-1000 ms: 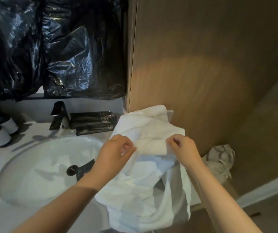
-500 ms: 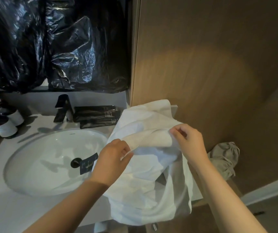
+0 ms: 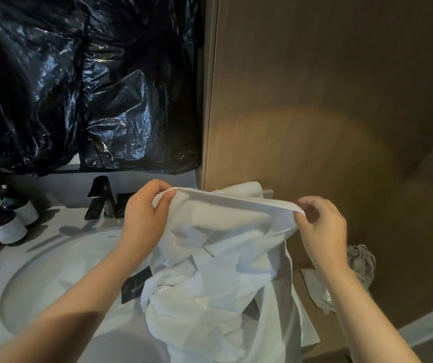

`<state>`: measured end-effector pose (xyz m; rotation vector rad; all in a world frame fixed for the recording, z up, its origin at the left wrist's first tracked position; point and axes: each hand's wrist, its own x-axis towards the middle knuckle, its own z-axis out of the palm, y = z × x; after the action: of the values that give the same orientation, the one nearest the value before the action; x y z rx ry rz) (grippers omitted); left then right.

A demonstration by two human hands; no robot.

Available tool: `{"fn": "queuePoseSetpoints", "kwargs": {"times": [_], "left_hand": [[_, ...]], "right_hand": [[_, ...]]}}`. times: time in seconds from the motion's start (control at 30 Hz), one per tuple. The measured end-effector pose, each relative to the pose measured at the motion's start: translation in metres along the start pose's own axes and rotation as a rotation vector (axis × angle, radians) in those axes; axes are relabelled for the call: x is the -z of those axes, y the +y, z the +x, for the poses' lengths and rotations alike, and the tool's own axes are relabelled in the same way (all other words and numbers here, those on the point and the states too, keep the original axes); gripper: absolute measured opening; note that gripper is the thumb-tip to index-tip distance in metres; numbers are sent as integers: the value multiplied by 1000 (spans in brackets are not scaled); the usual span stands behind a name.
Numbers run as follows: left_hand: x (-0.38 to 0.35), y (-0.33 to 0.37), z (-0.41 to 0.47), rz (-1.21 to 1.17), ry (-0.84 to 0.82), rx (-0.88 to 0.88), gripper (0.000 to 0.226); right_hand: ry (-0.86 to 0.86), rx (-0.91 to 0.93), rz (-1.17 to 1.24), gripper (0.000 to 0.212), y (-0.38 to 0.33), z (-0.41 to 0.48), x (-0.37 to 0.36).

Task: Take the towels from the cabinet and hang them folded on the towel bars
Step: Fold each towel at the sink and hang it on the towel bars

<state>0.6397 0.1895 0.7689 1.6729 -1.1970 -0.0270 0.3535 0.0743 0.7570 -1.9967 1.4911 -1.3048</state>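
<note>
Two hands, one white towel; left hand and right hand each pinch its top edge; two bottles beside one sink.

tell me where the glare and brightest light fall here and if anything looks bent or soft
Head view: sharp white glints on the black plastic sheeting; a warm pool of light on the wooden panel; the white towel is bright, nearly washed out; the panel's left edge leans, likely wide-angle distortion; the left forearm near the bottom edge looks soft.
</note>
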Motion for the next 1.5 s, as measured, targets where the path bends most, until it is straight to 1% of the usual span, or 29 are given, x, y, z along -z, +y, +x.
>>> {"fn": "queuePoseSetpoints", "kwargs": {"times": [0.07,0.1,0.2,0.27,0.33,0.4,0.47,0.6,0.67,0.73,0.83,0.9,0.97,1.03,1.1,1.17,1.23,1.3,1.37,1.43,1.5], "left_hand": [[4,4,12,-9,24,-16,16],[6,7,18,-5,32,-27,16],[10,16,38,-12,64,-38,15],[12,24,55,-26,85,-37,15],[16,36,76,-40,114,-33,13],[20,51,99,-55,147,-33,12],[24,67,119,-91,187,-44,11],[36,98,156,-104,295,-120,9],[42,109,170,-113,334,-159,10],[48,114,179,-132,357,-184,12],[54,114,189,-130,371,-171,11],[57,109,195,-97,377,-162,11],[59,104,199,-53,371,-158,12],[60,101,201,-18,350,-159,12],[58,101,201,-24,341,-157,11],[56,104,199,-74,332,-162,9],[56,109,196,-164,325,-176,5],[55,117,192,-245,323,-199,4],[54,128,187,-273,322,-239,10],[52,141,181,-306,301,-298,20],[51,155,177,-379,191,-334,30]], "right_hand": [[66,-99,46,9,-8,11,-1],[68,-131,90,10,-12,18,-1],[35,-134,265,12,-33,47,3],[27,-133,376,18,-54,72,9],[-3,-170,481,23,-79,98,19],[-52,-183,544,21,-103,124,30],[-42,-160,553,22,-127,145,42],[-6,-13,579,26,-170,183,67],[-3,82,556,31,-186,201,81],[-18,221,459,39,-198,216,94],[-83,423,146,44,-203,226,101],[-136,496,-41,48,-196,229,99],[-112,551,-192,47,-186,230,98],[-90,581,-255,42,-178,229,98],[-88,603,-215,33,-176,224,97],[-90,610,-115,27,-179,219,95],[-114,624,-45,27,-187,214,92],[-165,638,12,34,-195,210,89],[-219,653,83,44,-205,205,87],[-255,683,129,47,-216,199,86],[-291,722,142,43,-226,193,85]]}}
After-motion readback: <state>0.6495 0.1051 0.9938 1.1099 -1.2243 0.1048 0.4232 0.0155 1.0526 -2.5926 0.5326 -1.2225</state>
